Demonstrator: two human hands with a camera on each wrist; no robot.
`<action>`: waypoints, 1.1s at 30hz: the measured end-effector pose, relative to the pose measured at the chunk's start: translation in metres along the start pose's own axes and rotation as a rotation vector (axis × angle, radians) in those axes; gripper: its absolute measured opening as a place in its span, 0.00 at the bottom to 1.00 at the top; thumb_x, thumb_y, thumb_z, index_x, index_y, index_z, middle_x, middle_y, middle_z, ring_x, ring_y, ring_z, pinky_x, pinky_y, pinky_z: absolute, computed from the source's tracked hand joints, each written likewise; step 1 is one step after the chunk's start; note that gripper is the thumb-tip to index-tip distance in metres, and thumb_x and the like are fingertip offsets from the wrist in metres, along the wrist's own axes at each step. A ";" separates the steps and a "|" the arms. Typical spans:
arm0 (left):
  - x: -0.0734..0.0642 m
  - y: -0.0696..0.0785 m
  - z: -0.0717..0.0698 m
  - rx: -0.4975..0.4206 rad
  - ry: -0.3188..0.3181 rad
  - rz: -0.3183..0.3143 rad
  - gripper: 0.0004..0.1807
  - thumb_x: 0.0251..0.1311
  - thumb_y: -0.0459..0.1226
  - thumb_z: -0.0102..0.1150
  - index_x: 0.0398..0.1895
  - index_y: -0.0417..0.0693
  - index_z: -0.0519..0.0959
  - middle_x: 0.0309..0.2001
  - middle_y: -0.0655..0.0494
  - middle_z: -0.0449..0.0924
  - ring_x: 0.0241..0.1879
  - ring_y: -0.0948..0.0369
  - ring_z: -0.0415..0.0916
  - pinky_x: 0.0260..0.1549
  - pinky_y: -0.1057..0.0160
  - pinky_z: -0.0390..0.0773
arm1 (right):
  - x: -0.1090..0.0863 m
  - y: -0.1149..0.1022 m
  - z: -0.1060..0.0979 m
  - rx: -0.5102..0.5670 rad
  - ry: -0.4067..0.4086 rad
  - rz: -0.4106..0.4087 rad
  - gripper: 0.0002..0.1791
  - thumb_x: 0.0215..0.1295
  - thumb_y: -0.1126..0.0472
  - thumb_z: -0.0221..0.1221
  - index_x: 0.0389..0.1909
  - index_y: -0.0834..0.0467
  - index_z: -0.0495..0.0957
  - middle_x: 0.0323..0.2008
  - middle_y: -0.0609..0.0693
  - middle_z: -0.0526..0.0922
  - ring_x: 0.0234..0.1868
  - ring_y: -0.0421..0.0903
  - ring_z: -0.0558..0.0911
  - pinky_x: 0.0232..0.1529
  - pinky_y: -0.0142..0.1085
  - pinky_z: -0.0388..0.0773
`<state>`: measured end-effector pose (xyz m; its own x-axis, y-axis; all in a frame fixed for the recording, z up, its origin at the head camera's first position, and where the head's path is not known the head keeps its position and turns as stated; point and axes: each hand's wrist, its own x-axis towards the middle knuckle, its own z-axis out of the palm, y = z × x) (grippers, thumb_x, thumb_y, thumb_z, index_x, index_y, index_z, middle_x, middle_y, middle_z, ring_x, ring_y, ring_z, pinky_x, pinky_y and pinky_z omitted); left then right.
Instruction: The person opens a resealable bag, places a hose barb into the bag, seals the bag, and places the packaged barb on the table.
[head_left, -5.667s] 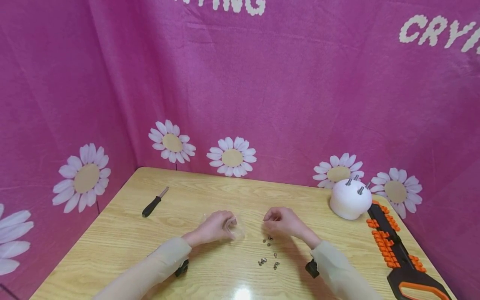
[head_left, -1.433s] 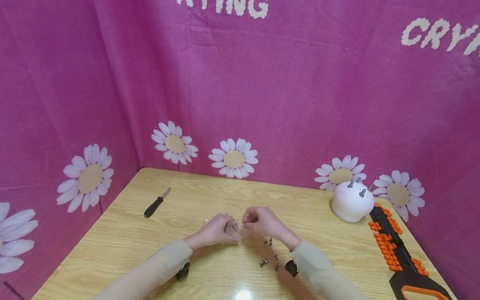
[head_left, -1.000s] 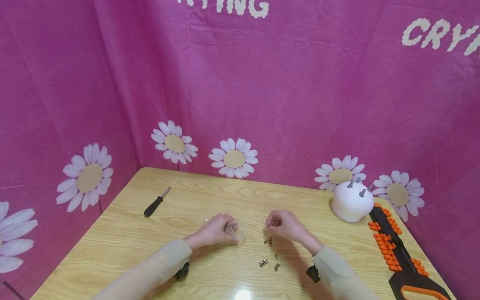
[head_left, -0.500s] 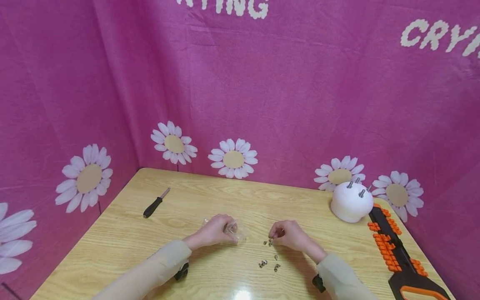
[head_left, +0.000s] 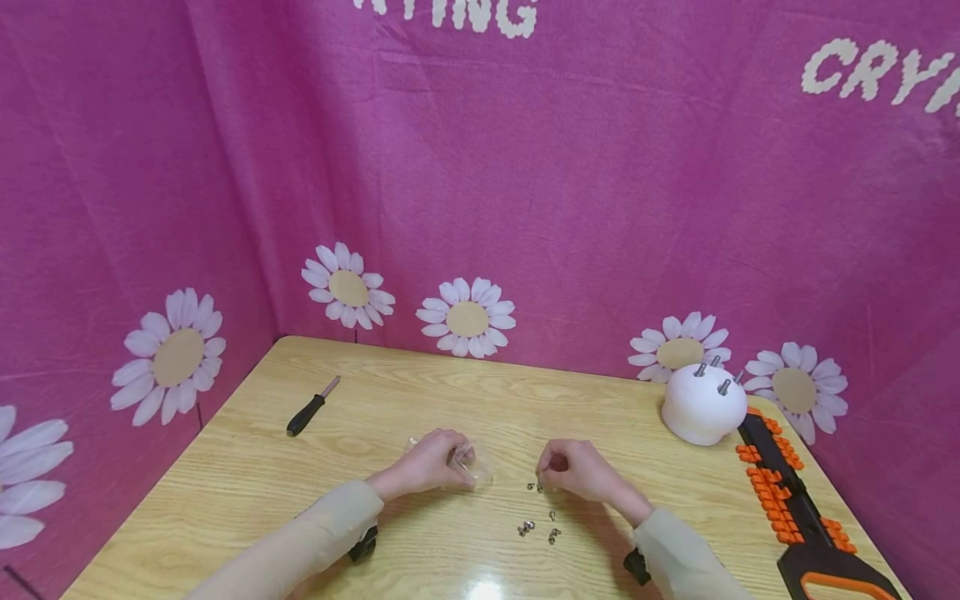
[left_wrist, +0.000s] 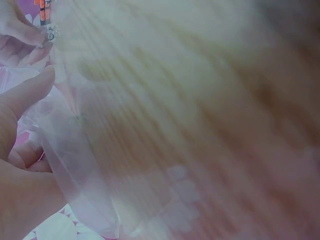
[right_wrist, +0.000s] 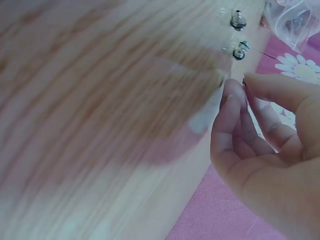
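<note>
My left hand [head_left: 429, 463] grips a crumpled clear plastic bag [head_left: 482, 468], which spreads past the fingertips over the wooden table. In the left wrist view, thumb and fingers lie around the film of the bag. Low over the table, my right hand [head_left: 582, 472] has its fingertips at the upper group of small metal screws [head_left: 530, 486]. A tiny dark metal piece [right_wrist: 244, 83], mostly hidden, shows between its thumb and fingers in the right wrist view. Two loose screws [right_wrist: 239, 51] lie just beyond those fingertips. Nearer the front are several more screws [head_left: 526, 527].
A black-handled screwdriver [head_left: 306, 414] lies at the left of the table [head_left: 390, 392]. A white rounded block [head_left: 702, 406] with metal pegs on top stands at the back right. Beside it a long black part with orange pieces [head_left: 795, 500] runs along the right edge.
My right hand has left the bag's mouth, moved right and come down nearer to the upper screws, its fingertips closing there. The left hand has stayed in place with the bag.
</note>
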<state>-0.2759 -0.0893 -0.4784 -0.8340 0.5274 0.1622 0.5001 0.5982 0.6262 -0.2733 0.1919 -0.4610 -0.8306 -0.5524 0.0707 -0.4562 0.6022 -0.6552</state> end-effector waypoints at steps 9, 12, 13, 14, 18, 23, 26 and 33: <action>0.000 0.001 0.000 0.012 0.005 -0.011 0.20 0.43 0.38 0.79 0.24 0.44 0.72 0.34 0.56 0.82 0.35 0.66 0.66 0.42 0.66 0.68 | 0.005 -0.005 -0.003 0.075 -0.016 -0.044 0.02 0.61 0.71 0.62 0.32 0.64 0.79 0.29 0.58 0.86 0.25 0.38 0.80 0.27 0.29 0.79; 0.000 0.001 0.000 0.023 0.007 -0.005 0.18 0.43 0.38 0.80 0.27 0.44 0.75 0.34 0.55 0.82 0.36 0.66 0.67 0.43 0.65 0.69 | 0.008 -0.008 -0.003 0.052 -0.005 -0.043 0.01 0.61 0.69 0.64 0.32 0.63 0.81 0.28 0.56 0.85 0.25 0.33 0.76 0.28 0.26 0.75; 0.000 0.002 0.000 0.027 0.008 -0.002 0.18 0.42 0.38 0.80 0.28 0.44 0.76 0.34 0.55 0.82 0.36 0.65 0.67 0.43 0.64 0.69 | 0.009 -0.008 -0.003 0.043 -0.002 -0.044 0.01 0.61 0.68 0.64 0.32 0.62 0.81 0.28 0.55 0.85 0.25 0.32 0.75 0.28 0.26 0.73; 0.000 0.002 0.000 0.030 0.010 0.000 0.18 0.42 0.38 0.80 0.29 0.44 0.77 0.34 0.55 0.82 0.36 0.65 0.68 0.43 0.64 0.70 | 0.010 -0.010 -0.003 0.032 0.001 -0.045 0.02 0.62 0.67 0.64 0.33 0.62 0.82 0.28 0.54 0.85 0.25 0.32 0.73 0.29 0.26 0.72; -0.001 0.002 -0.001 0.033 0.010 0.000 0.18 0.42 0.38 0.80 0.30 0.43 0.78 0.34 0.55 0.82 0.36 0.65 0.68 0.43 0.64 0.70 | 0.016 -0.017 -0.004 0.000 0.011 -0.056 0.01 0.63 0.66 0.64 0.32 0.60 0.83 0.28 0.52 0.85 0.26 0.31 0.72 0.30 0.26 0.72; -0.001 0.002 -0.001 0.029 0.011 -0.007 0.18 0.42 0.38 0.80 0.30 0.44 0.78 0.34 0.55 0.82 0.36 0.65 0.68 0.43 0.65 0.70 | 0.027 -0.029 -0.003 -0.028 0.015 -0.080 0.03 0.63 0.64 0.64 0.33 0.61 0.83 0.30 0.50 0.86 0.28 0.30 0.74 0.33 0.25 0.73; -0.001 0.002 -0.001 0.023 0.010 -0.012 0.18 0.43 0.39 0.79 0.29 0.44 0.77 0.33 0.55 0.81 0.36 0.65 0.68 0.42 0.65 0.69 | 0.033 -0.035 0.001 -0.027 0.007 -0.095 0.04 0.63 0.64 0.65 0.33 0.62 0.83 0.30 0.50 0.87 0.29 0.29 0.75 0.34 0.25 0.75; -0.001 0.001 0.001 0.020 -0.001 -0.042 0.17 0.44 0.42 0.79 0.33 0.47 0.80 0.34 0.60 0.80 0.37 0.65 0.69 0.42 0.66 0.69 | 0.046 -0.052 0.014 -0.001 -0.025 -0.136 0.04 0.62 0.64 0.66 0.32 0.62 0.83 0.29 0.50 0.87 0.28 0.28 0.76 0.33 0.25 0.75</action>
<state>-0.2747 -0.0885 -0.4782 -0.8540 0.5023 0.1352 0.4693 0.6319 0.6168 -0.2827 0.1271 -0.4343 -0.7527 -0.6432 0.1405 -0.5648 0.5211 -0.6398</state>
